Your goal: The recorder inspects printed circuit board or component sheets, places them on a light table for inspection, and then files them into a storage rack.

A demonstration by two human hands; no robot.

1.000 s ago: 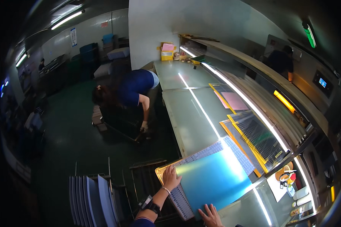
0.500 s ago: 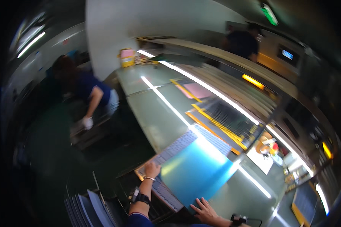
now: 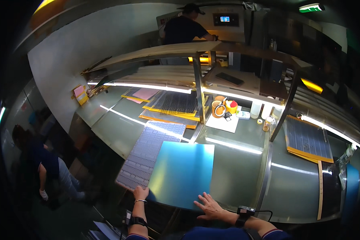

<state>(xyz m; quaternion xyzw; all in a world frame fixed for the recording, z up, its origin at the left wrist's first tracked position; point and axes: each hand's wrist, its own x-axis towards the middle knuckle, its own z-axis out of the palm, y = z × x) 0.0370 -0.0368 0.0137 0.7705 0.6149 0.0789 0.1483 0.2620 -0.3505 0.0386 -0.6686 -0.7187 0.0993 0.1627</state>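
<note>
A smooth blue sheet (image 3: 184, 172) lies at the front of the glass-topped table, overlapping the right side of a grey patterned panel (image 3: 142, 152). My left hand (image 3: 141, 193) is closed at the panel's near edge, right beside the sheet's near left corner. Its thumb side is close to the sheet, and the fingertips are partly hidden. At the sheet's near right corner is my right hand (image 3: 210, 207), palm down with fingers spread, the fingertips at the sheet's edge. Nothing is held in it.
Behind lie yellow-edged dark screens (image 3: 176, 104) and a pink sheet (image 3: 146, 93). Tape rolls (image 3: 219, 110) and bottles (image 3: 256, 108) stand under a shelf on metal posts (image 3: 199, 88). Another framed screen (image 3: 308, 138) is at right. One person (image 3: 48, 168) stands left, another (image 3: 184, 28) behind the shelf.
The view has swung to the right and steadied. The blue sheet now lies farther right across the grey panel, baring its left side. Both hands stay near the sheet's near corners.
</note>
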